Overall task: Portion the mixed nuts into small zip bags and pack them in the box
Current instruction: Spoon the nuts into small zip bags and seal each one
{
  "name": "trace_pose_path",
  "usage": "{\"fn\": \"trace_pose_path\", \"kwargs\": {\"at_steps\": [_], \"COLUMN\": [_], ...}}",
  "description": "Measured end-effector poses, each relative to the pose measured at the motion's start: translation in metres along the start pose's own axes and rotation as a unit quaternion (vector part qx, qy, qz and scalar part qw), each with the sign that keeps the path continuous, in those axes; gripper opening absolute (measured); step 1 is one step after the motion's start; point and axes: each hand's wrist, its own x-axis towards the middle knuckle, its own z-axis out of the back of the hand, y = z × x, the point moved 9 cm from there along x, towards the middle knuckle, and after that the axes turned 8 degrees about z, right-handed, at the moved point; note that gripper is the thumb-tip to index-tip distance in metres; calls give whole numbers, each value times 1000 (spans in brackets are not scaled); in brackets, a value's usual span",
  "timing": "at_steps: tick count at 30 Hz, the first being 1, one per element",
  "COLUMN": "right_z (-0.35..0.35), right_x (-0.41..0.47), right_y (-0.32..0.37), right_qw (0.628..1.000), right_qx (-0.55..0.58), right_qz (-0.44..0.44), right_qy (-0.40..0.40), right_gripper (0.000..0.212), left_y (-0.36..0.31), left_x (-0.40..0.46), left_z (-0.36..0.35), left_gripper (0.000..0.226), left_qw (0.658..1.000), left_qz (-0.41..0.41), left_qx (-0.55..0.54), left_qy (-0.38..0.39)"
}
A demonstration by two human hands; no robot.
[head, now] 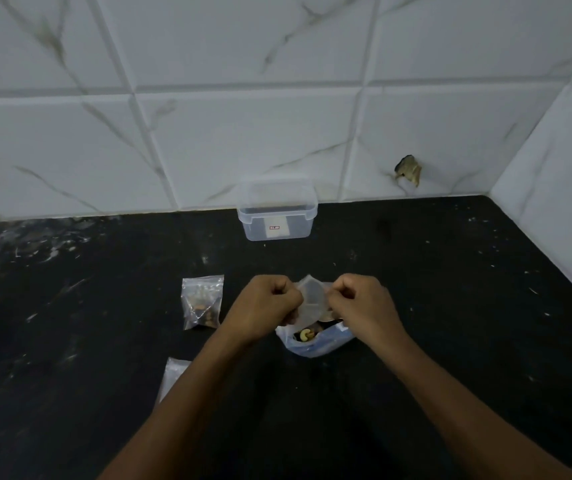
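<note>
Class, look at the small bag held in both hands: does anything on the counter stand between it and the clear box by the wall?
Nothing visible does. The small bag, pinched by the left hand and right hand, sits over the nut bag. The counter up to the clear box is bare. The filled bag lies off to the left.

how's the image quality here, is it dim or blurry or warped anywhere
Head view: dim, bluish light, no glare; wide-angle lens bends the wall tiles and their grout lines; soft overall, the small zip bag pinched between left hand and right hand looks smeared; label on the clear box is unreadable.
</note>
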Motion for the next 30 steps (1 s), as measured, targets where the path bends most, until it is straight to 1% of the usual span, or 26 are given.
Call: {"fn": "trace_pose_path", "kwargs": {"at_steps": [1,3,4,6,7,8,10,11,12,13,14,16,20,23,24,25,26,28,30], "right_z": [9,15,14,12,13,15,19,20,21,20,19,18,24,28,29,31,32,25,14], "right_x": [0,-2,-3,-2,0,2,6,8,9,11,12,15,20,23,23,25,26,24,19], "right_y": [1,4,6,8,10,11,12,14,18,21,24,26,18,5,-2,-10,-21,-48,-75], "right_qw": [998,991,990,991,991,992,993,994,993,993,993,994,996,1000,1000,1000,996,975,960], "right_qx": [-58,-117,-124,-120,-116,-113,-104,-103,-103,-101,-96,-81,-69,4,10,-21,-88,-215,-254], "right_qz": [20,45,50,53,52,49,44,45,49,55,60,59,49,19,9,7,6,-14,-43], "right_qy": [-23,-40,-36,-31,-33,-31,-19,-10,0,11,20,31,14,7,4,2,11,58,109], "right_gripper": [20,22,24,24,22,21,16,15,14,13,12,12,14,25,29,30,28,22,21], "left_y": [0,-4,-6,-10,-13,-14,-11,-12,-13,-15,-16,-19,-24,-23,-21,-16,-10,2,13], "left_x": [1,1,1,0,0,0,1,1,1,1,4,7,4,3,3,5,6,5,4], "left_z": [3,5,5,4,3,0,-11,-16,-21,-25,-27,-27,-23,-14,-10,-6,-2,5,9], "left_gripper": [18,15,16,13,4,15,73,95,109,115,115,104,62,47,45,44,46,51,51], "left_qw": [998,990,988,989,991,992,992,990,987,984,982,980,978,976,975,975,976,978,981], "left_qz": [-3,-11,-17,-43,-63,-80,-102,-107,-117,-128,-137,-158,-200,-210,-209,-203,-194,-177,-162], "left_qx": [50,121,133,111,85,69,69,87,106,123,131,116,32,-26,-39,-53,-69,-91,-89], "left_qy": [-25,-66,-79,-92,-82,-64,-3,15,25,21,8,-22,-47,-62,-69,-73,-73,-68,-62]}}
